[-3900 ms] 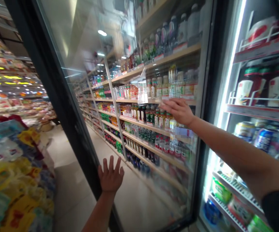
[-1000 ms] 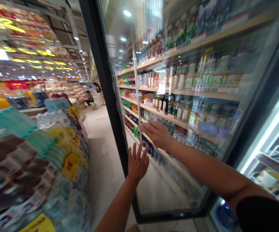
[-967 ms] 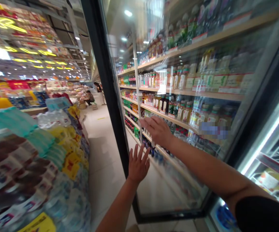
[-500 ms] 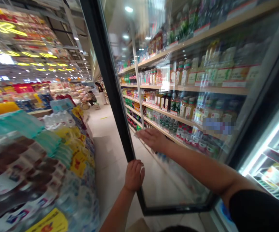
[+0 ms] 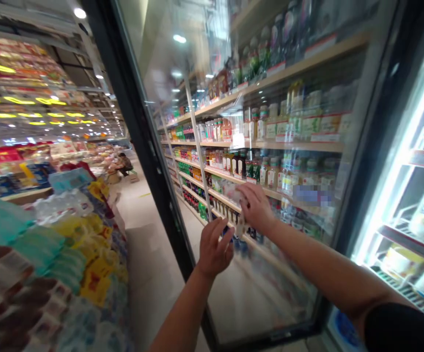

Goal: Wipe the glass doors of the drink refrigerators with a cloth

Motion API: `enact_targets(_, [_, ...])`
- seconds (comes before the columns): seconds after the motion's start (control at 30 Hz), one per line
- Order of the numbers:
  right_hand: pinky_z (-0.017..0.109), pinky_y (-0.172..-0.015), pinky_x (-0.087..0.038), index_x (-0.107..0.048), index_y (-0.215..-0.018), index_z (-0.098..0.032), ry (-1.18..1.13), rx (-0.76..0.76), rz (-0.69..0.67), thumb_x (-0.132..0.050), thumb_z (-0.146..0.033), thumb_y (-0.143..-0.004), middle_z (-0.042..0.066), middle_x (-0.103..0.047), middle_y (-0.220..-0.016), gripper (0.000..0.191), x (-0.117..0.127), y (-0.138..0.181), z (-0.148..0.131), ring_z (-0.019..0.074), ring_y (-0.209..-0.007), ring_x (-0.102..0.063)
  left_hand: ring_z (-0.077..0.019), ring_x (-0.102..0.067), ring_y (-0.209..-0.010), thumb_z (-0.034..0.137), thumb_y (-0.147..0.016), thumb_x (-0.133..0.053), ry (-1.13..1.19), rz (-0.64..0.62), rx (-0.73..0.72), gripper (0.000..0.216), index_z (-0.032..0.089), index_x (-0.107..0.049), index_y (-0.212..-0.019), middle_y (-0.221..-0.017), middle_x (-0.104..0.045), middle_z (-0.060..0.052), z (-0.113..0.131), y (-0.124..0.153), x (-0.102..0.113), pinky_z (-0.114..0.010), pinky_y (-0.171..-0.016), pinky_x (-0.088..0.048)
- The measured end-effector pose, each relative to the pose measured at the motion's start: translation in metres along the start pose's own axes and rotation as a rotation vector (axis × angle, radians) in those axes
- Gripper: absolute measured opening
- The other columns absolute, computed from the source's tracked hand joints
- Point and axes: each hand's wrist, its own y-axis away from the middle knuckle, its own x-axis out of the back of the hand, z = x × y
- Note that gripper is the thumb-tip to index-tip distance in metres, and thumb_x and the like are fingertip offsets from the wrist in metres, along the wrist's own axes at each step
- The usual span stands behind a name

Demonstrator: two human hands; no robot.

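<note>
A glass cooler door [image 5: 270, 337] with a black frame stands swung open in front of me. My left hand [image 5: 215, 247] is at the inner side of the frame, by the glass, its fingers bent and apart with nothing visible in them. Up and to the right, my right hand [image 5: 257, 208] is at the pane with loosely curved fingers; whether the fingertips touch the glass is unclear. A pale, blurred shape beside those fingers looks like a reflection. Rows of bottles [image 5: 270, 171] on shelves show in the pane.
At right is the lit cooler interior [image 5: 398, 234] with wire racks and packaged goods. Stacked drink packs [image 5: 68, 254] line the left side. An aisle floor [image 5: 142, 244] runs between them and the door; a seated person [image 5: 124, 164] is farther along it.
My left hand has come off the door's frame edge and moved up and right by the glass. My right hand has shifted right, its stretched fingers now curved. The view has turned right.
</note>
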Motion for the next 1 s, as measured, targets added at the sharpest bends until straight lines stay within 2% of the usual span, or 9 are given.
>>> enact_targets(0.07, [0.040, -0.098, -0.053, -0.055, -0.130, -0.016, -0.054, -0.056, 0.091, -0.049, -0.020, -0.096, 0.013, -0.066, -0.112, 0.034, 0.001, -0.008, -0.002, 0.0226, -0.109, -0.060, -0.0290, -0.038, -0.142, 0.025, -0.097, -0.039, 0.060, -0.007, -0.026, 0.057, 0.026, -0.025, -0.152, -0.152, -0.039, -0.016, 0.006, -0.019, -0.014, -0.050, -0.108, -0.045])
enact_targets(0.17, [0.039, -0.099, -0.054, -0.042, -0.143, -0.014, -0.141, 0.081, -0.049, -0.047, -0.024, -0.098, 0.016, -0.064, -0.122, 0.047, 0.012, 0.007, 0.000, 0.0227, -0.121, -0.058, -0.0321, -0.026, -0.149, 0.033, -0.100, -0.031, 0.047, -0.064, 0.030, 0.057, 0.021, -0.019, -0.155, -0.157, -0.030, -0.019, 0.013, -0.043, -0.027, -0.054, -0.112, -0.041])
enact_targets(0.27, [0.047, -0.109, -0.046, -0.026, -0.154, -0.010, -0.074, 0.125, -0.226, -0.044, -0.035, -0.099, 0.021, -0.052, -0.144, 0.062, 0.032, 0.030, 0.018, 0.0274, -0.141, -0.042, -0.0317, -0.028, -0.148, 0.034, -0.099, -0.040, -0.062, -0.084, 0.072, 0.057, 0.014, -0.029, -0.151, -0.148, -0.045, -0.020, 0.020, -0.056, -0.030, -0.053, -0.116, -0.035])
enact_targets(0.43, [0.054, -0.116, -0.030, -0.033, -0.153, -0.013, 0.365, 0.065, -0.199, -0.047, -0.039, -0.097, 0.018, -0.048, -0.149, 0.064, 0.045, 0.049, 0.052, 0.0319, -0.146, -0.033, -0.0266, -0.038, -0.143, 0.015, -0.091, -0.052, -0.258, 0.106, 0.107, 0.054, 0.019, -0.041, -0.144, -0.134, -0.059, -0.014, 0.010, -0.079, -0.015, -0.051, -0.118, -0.032])
enact_targets(0.53, [0.052, -0.118, -0.026, -0.039, -0.151, -0.013, 0.442, 0.118, -0.173, -0.046, -0.042, -0.097, 0.018, -0.051, -0.147, 0.062, 0.041, 0.051, 0.054, 0.0314, -0.145, -0.035, -0.0292, -0.025, -0.149, 0.013, -0.090, -0.051, -0.379, 0.186, 0.215, 0.062, 0.017, -0.032, -0.149, -0.153, -0.039, -0.017, -0.016, -0.112, 0.013, -0.054, -0.119, -0.030])
enact_targets(0.67, [0.051, -0.118, -0.024, -0.041, -0.149, -0.010, 0.454, 0.130, -0.151, -0.045, -0.043, -0.097, 0.019, -0.054, -0.144, 0.061, 0.039, 0.049, 0.049, 0.0311, -0.145, -0.034, -0.0373, -0.007, -0.152, 0.022, -0.093, -0.050, -0.517, 0.145, 0.467, 0.076, 0.006, -0.010, -0.156, -0.163, -0.008, -0.024, -0.039, -0.153, 0.036, -0.064, -0.120, -0.013])
enact_targets(0.73, [0.050, -0.118, -0.024, -0.041, -0.148, -0.009, 0.455, 0.125, -0.147, -0.045, -0.042, -0.097, 0.020, -0.054, -0.144, 0.061, 0.040, 0.049, 0.048, 0.0311, -0.145, -0.035, -0.0358, -0.001, -0.152, 0.023, -0.095, -0.048, -0.513, 0.120, 0.382, 0.073, 0.006, -0.011, -0.156, -0.163, -0.008, -0.022, -0.033, -0.156, 0.026, -0.063, -0.121, -0.011])
enact_targets(0.9, [0.050, -0.117, -0.026, -0.042, -0.148, -0.010, 0.441, 0.100, -0.168, -0.048, -0.039, -0.097, 0.019, -0.053, -0.145, 0.059, 0.036, 0.049, 0.049, 0.0304, -0.145, -0.035, -0.0186, -0.016, -0.152, 0.009, -0.095, -0.038, -0.236, -0.174, -0.234, 0.061, 0.015, -0.027, -0.154, -0.160, -0.032, -0.009, -0.017, -0.141, -0.014, -0.038, -0.125, -0.020])
enact_targets(1.0, [0.050, -0.117, -0.026, -0.045, -0.146, -0.010, 0.432, 0.108, -0.153, -0.049, -0.038, -0.096, 0.019, -0.054, -0.144, 0.058, 0.034, 0.048, 0.049, 0.0308, -0.145, -0.035, -0.0212, -0.020, -0.151, 0.014, -0.095, -0.045, -0.342, -0.097, -0.141, 0.061, 0.019, -0.030, -0.153, -0.158, -0.034, -0.007, -0.045, -0.169, 0.004, -0.043, -0.126, -0.015])
